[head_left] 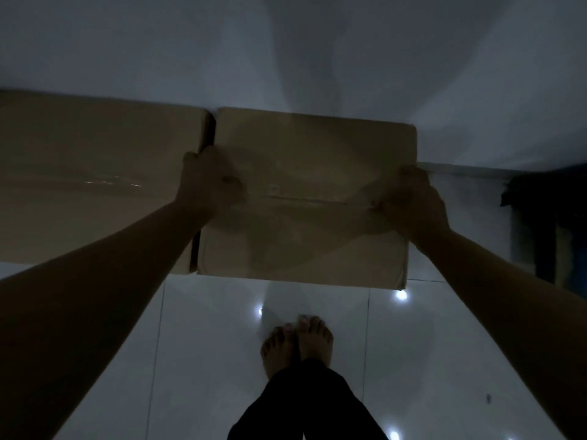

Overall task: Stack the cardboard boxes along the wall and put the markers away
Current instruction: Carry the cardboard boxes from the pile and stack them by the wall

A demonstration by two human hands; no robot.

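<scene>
Head view showed both hands, left (209,182) and right (413,201), fingers gripping opposite sides of a cardboard box (305,198) against the wall (286,52), touching a larger box (95,179); bare feet (297,344) stood on the tiled floor (206,344).

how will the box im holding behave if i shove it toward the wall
The right-hand box, held at its sides by left hand and right hand, looks stiff with flat, taped flaps. Probably it slides rather than rolls; its broad shape should resist tipping.
</scene>
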